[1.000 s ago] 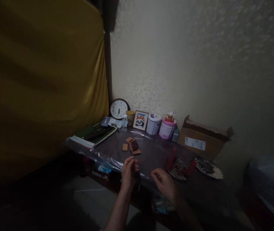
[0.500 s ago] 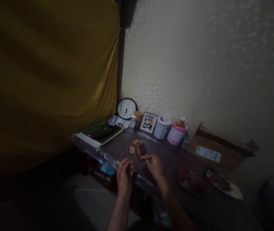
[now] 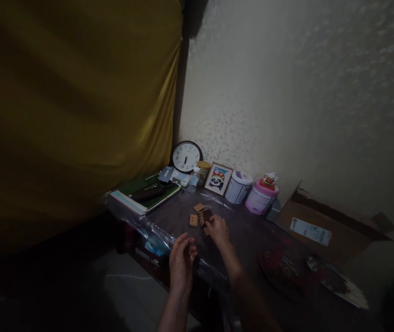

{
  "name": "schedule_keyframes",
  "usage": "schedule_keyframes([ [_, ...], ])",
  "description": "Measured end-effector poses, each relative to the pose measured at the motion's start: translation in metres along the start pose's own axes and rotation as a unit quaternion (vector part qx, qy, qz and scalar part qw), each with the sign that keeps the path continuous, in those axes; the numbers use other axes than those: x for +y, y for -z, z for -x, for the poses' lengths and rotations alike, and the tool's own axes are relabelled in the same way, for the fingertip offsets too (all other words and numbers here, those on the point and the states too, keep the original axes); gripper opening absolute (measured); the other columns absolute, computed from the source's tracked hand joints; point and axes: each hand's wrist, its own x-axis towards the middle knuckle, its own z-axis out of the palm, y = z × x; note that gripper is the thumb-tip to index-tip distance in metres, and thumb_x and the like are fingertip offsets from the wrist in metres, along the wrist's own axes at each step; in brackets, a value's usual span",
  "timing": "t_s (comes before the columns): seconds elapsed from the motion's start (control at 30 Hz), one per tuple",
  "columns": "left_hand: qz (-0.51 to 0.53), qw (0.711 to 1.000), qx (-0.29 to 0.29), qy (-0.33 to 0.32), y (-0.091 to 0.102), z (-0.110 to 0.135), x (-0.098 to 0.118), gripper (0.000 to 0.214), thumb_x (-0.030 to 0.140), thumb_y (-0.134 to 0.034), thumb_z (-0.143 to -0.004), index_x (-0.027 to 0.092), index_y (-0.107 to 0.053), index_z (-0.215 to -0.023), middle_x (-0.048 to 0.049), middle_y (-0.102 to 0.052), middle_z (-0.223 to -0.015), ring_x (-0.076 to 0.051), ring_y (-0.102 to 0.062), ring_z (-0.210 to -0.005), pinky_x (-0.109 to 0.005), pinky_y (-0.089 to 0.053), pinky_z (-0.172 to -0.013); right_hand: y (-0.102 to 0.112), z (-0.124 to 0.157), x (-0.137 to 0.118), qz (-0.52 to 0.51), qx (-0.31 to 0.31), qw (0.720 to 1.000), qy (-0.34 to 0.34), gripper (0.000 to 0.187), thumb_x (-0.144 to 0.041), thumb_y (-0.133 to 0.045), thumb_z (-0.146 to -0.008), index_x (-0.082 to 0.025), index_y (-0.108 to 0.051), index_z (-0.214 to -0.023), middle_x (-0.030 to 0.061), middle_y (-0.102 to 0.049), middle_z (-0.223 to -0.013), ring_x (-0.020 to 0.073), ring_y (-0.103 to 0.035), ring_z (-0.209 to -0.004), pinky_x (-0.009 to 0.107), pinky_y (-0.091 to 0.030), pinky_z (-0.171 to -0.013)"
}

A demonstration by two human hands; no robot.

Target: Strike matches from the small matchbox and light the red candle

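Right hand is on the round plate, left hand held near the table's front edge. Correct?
No. The head view shows the right hand at the stack of brown tiles, not on the round plate, which lies further right. The left hand is near the front edge of the table.

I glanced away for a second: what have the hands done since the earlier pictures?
The right hand moved forward from the near edge of the dark plastic-covered table to the row of small brown tiles and now touches its near end; whether it grips one is unclear. The left hand stayed by the table edge; the visible tiles lie as before.
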Motion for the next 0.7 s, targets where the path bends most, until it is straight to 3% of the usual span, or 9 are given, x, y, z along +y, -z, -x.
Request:
schedule_keyframes([
  [0.17, 0.006, 1.000, -0.002, 0.006, 0.002, -0.002, 0.000, 0.027, 0.020, -0.067, -0.063, 0.018, -0.060, -0.088, 0.0019, -0.063, -0.068, -0.006, -0.054, -0.052, -0.019, -0.040, -0.051, -0.006, -0.012, -0.005, 0.007, -0.010, 1.000, -0.002, 0.011, -0.022, -0.049, -0.079, -0.020, -0.058, -0.086, 0.0041, -0.063, -0.091, 0.0197, -0.055, -0.090, 0.028, -0.037, -0.075],
  [0.33, 0.005, 1.000, -0.008, 0.017, 0.002, -0.001, 0.001, 0.027, 0.021, -0.067, -0.063, 0.017, -0.060, -0.089, 0.0010, -0.063, -0.068, -0.007, -0.054, -0.052, -0.019, -0.040, -0.050, -0.006, -0.006, -0.004, 0.015, -0.018, 1.000, 0.004, 0.014, -0.019, -0.047, -0.080, -0.020, -0.058, -0.087, 0.0043, -0.064, -0.092, 0.0193, -0.056, -0.090, 0.028, -0.037, -0.078],
  [0.47, 0.006, 1.000, -0.008, 0.023, 0.000, -0.001, 0.002, 0.027, 0.021, -0.067, -0.063, 0.016, -0.060, -0.089, 0.0007, -0.063, -0.067, -0.007, -0.054, -0.051, -0.018, -0.040, -0.050, 0.000, 0.006, -0.001, 0.030, -0.012, 0.999, -0.008, 0.017, -0.027, -0.047, -0.082, -0.019, -0.059, -0.090, 0.0078, -0.062, -0.099, 0.0227, -0.054, -0.097, 0.030, -0.037, -0.081],
  [0.7, -0.001, 1.000, -0.003, 0.019, 0.000, 0.000, -0.002, 0.028, 0.022, -0.067, -0.062, 0.016, -0.060, -0.088, 0.0009, -0.064, -0.068, -0.006, -0.054, -0.051, -0.018, -0.041, -0.050, 0.002, 0.028, -0.001, 0.050, -0.010, 0.997, -0.052, 0.038, -0.043, -0.055, -0.074, -0.015, -0.058, -0.099, 0.0152, -0.059, -0.104, 0.0321, -0.053, -0.100, 0.039, -0.038, -0.081],
])
